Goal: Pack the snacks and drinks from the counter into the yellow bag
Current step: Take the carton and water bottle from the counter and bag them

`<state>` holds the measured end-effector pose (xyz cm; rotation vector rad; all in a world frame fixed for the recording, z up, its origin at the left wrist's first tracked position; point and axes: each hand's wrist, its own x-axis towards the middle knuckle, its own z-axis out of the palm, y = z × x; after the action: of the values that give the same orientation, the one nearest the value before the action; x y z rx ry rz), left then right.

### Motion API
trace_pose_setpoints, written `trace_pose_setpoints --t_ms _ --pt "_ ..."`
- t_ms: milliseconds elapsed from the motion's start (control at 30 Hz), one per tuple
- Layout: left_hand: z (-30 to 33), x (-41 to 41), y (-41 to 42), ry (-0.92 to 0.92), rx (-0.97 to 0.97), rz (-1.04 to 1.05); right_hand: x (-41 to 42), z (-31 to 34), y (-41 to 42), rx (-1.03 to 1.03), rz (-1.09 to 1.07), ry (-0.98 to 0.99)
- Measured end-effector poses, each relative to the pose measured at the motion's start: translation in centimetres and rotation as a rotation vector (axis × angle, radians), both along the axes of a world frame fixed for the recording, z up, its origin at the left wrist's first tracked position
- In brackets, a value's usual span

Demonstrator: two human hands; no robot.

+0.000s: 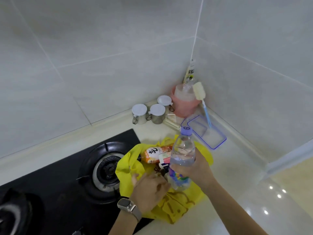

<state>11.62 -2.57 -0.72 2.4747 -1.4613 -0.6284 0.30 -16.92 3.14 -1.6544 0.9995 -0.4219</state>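
Note:
The yellow bag [176,206] lies on the pale counter beside the stove, its mouth spread wide. Inside it I see an orange drink bottle [153,155] lying on its side and a small pink-and-white pack [165,157]. My right hand [198,172] grips a clear water bottle [182,158] with a lilac cap and a colourful label, holding it tilted over the bag's mouth. My left hand [149,189], with a watch on the wrist, holds the bag's near edge; its fingers reach into the opening, where dark snack wrappers show partly hidden.
A black gas hob [101,172] with two burners lies left of the bag. In the back corner stand three white-lidded jars [156,112], a pink container [184,102] with a bottle brush, and a clear blue-rimmed lid [208,134]. Tiled walls enclose the corner.

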Motion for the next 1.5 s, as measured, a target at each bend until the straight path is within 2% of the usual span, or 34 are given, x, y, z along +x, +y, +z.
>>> trace_pose_setpoints --t_ms 167,333,433,667,800,933,967,1100,1167,1367,1500 --pt "0.0 -1.2 0.2 0.112 0.036 -0.061 1.8 -1.6 -0.4 -0.01 0.119 0.002" --pt "0.8 -2.2 -0.2 0.355 -0.218 -0.121 3.9 -2.7 -0.1 -0.09 0.38 0.04" --pt "1.4 -2.4 0.0 0.483 -0.309 -0.11 4.8 -2.6 0.2 -0.24 0.542 0.093" --pt "0.9 -0.4 2.1 0.193 -0.279 -0.033 5.5 -0.4 -1.4 -0.574 0.789 0.304" --pt "2.0 0.8 2.4 -0.022 -0.031 -0.078 5.6 0.1 -3.1 -0.785 0.899 0.472" --pt "1.1 1.8 3.0 -0.288 0.129 -0.138 4.6 -1.1 -4.9 -0.861 0.974 0.683" --pt "0.5 2.2 3.2 -0.35 0.093 -0.129 4.3 -1.3 -5.0 -0.877 0.992 0.717" --pt "0.5 2.3 2.7 -0.33 -0.138 -0.028 3.3 -2.9 -4.5 -0.895 1.027 0.78" --pt "0.8 2.0 1.5 -0.382 -0.263 -0.015 3.1 -3.6 -4.1 -0.904 1.03 0.782" --pt "0.8 0.9 -0.8 -0.384 -0.363 0.015 2.2 -4.2 -4.5 -0.87 0.954 0.668" --pt "0.8 0.6 -0.8 -0.36 -0.349 0.039 1.6 -4.2 -5.4 -0.784 0.906 0.638"
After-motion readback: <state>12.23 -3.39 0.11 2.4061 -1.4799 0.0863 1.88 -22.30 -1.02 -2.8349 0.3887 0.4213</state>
